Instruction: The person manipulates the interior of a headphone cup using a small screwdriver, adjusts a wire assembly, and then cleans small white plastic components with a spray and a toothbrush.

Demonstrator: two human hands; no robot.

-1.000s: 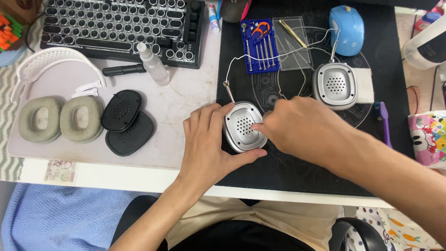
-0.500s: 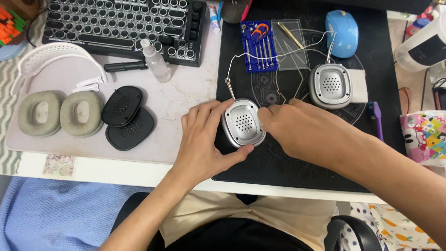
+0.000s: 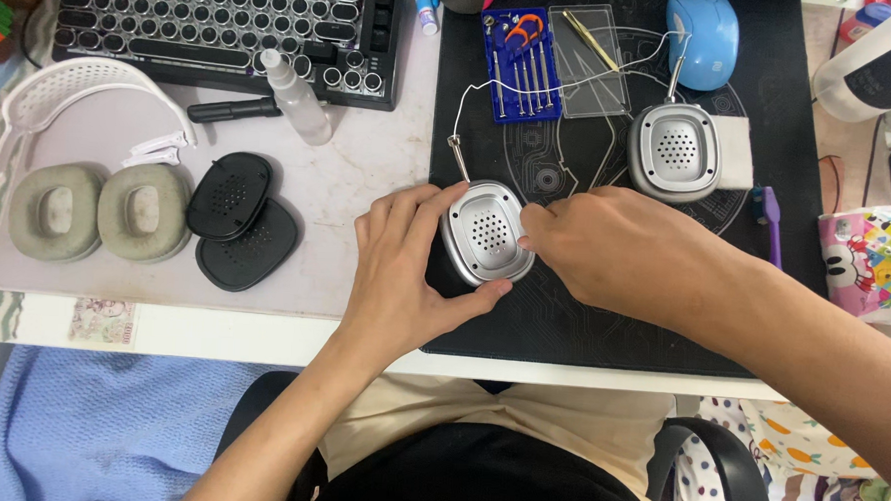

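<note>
Silver earcup shell (image 3: 484, 234) looks smooth, satin metal; black mat (image 3: 603, 318) matt; grey ear cushions (image 3: 97, 210) soft, matt; case lid (image 3: 591, 61) clear plastic.

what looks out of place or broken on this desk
The headphones are apart: headband, ear cushions and black covers lie left; the left hand and right hand grip one silver earcup.

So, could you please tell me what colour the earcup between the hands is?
Silver, with a grid of small dark holes; the earcup shows best in the head view.
</note>
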